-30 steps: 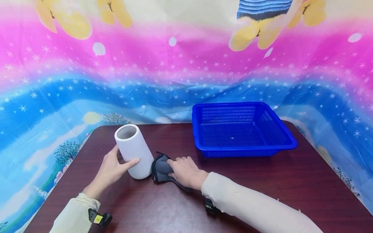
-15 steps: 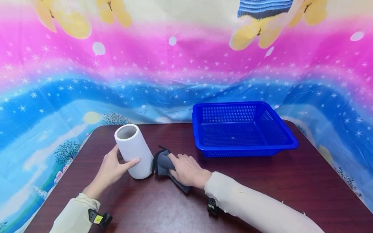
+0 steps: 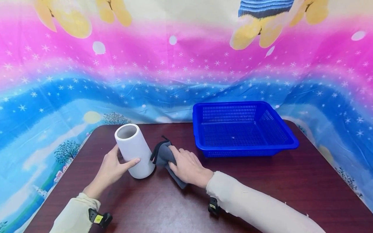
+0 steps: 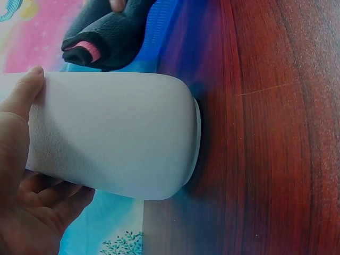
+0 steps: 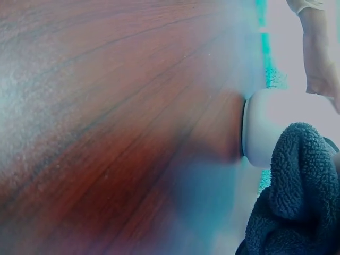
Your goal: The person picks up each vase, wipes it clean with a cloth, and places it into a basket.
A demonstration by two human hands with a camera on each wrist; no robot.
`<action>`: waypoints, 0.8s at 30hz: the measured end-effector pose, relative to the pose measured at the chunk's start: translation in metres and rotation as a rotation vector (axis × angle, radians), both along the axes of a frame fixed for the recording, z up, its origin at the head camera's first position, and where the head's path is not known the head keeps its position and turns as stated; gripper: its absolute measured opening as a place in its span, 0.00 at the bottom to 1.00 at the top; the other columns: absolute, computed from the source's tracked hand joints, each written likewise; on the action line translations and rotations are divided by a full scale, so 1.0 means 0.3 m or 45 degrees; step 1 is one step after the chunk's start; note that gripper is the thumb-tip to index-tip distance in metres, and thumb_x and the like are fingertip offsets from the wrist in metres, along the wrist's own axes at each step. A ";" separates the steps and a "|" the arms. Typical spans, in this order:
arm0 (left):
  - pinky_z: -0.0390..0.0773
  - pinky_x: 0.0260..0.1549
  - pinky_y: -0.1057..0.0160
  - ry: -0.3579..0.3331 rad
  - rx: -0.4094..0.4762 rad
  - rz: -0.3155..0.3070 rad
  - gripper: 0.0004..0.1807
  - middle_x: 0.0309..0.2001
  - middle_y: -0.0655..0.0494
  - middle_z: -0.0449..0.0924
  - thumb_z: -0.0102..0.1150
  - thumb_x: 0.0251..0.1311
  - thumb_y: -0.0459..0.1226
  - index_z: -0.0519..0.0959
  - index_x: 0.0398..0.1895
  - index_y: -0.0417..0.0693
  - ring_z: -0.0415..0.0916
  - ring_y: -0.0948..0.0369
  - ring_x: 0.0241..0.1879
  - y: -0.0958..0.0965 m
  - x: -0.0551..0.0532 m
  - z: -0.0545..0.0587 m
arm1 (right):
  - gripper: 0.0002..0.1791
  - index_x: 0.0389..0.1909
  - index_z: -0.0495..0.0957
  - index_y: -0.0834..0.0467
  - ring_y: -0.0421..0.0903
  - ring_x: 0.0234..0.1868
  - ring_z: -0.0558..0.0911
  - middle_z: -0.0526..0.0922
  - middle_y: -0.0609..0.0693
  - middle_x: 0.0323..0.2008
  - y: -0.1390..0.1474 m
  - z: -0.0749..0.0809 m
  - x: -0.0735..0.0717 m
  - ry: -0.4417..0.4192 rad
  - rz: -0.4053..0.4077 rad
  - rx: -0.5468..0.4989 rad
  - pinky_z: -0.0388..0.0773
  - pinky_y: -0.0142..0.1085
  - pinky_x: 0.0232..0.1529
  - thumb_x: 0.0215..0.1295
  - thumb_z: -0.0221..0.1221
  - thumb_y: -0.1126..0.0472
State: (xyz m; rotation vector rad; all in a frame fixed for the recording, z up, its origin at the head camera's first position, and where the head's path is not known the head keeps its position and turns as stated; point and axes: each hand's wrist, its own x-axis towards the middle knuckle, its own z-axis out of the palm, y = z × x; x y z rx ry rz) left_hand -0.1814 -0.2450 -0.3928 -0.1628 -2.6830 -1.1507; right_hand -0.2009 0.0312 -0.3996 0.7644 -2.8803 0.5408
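Note:
A white, open-topped vase (image 3: 134, 152) stands on the table left of centre in the head view. My left hand (image 3: 112, 170) holds it, thumb on the near side and fingers round the far left side. To its right, my right hand (image 3: 187, 165) grips a bunched grey cloth (image 3: 164, 155) with black edging, close beside the vase's lower right side. The left wrist view shows the cloth (image 4: 114, 40) with a bit of pink at its folded end, apart from the vase wall (image 4: 117, 133). Thick, fuzzy folds of the cloth (image 5: 303, 186) partly cover the vase (image 5: 265, 122) in the right wrist view.
A blue plastic basket (image 3: 244, 149) with perforated walls sits at the back right of the dark red-brown wooden table (image 3: 140, 207). Behind the table hangs a colourful printed curtain (image 3: 175, 71).
My right hand has moved slightly right, and the gripped cloth has risen along the vase's right side. The left hand and vase have stayed in place.

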 end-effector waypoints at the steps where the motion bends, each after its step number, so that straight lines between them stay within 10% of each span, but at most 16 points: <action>1: 0.83 0.53 0.41 0.000 0.000 0.000 0.43 0.61 0.38 0.77 0.73 0.56 0.50 0.64 0.70 0.43 0.80 0.42 0.57 0.000 0.000 0.000 | 0.29 0.70 0.65 0.49 0.50 0.39 0.83 0.83 0.52 0.41 0.000 0.003 0.000 0.004 -0.001 -0.007 0.79 0.41 0.38 0.70 0.56 0.50; 24: 0.82 0.54 0.39 0.011 0.003 -0.007 0.44 0.62 0.38 0.77 0.73 0.56 0.50 0.64 0.71 0.43 0.79 0.42 0.58 -0.003 -0.002 -0.007 | 0.26 0.70 0.67 0.46 0.44 0.35 0.80 0.83 0.50 0.39 0.000 0.084 -0.017 0.082 0.045 -0.132 0.78 0.36 0.34 0.72 0.56 0.53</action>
